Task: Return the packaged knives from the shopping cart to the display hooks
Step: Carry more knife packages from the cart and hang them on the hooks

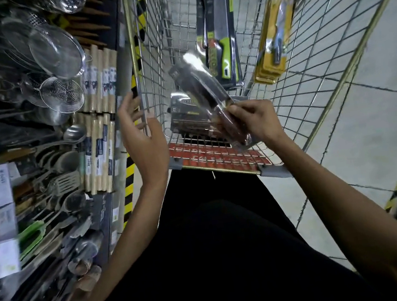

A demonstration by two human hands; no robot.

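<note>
— What does the pack look like?

— The packaged knife [203, 91] is a clear, glossy blister on a dark card. A broad blade and a brownish handle show through it, and glare blurs its top. It is tilted above the near end of the shopping cart [344, 37], over a stack of similar dark packs [185, 119] on the cart floor.

— And the others?

— A green-handled pack [221, 36] and yellow packs [274, 34] lean at the far end.

— The hands?

— The right hand [257, 119] pinches the pack's handle end, fingers curled round it. The left hand [140, 137] hovers beside the cart's left rim, palm turned inward, fingers loosely spread, holding nothing.
</note>
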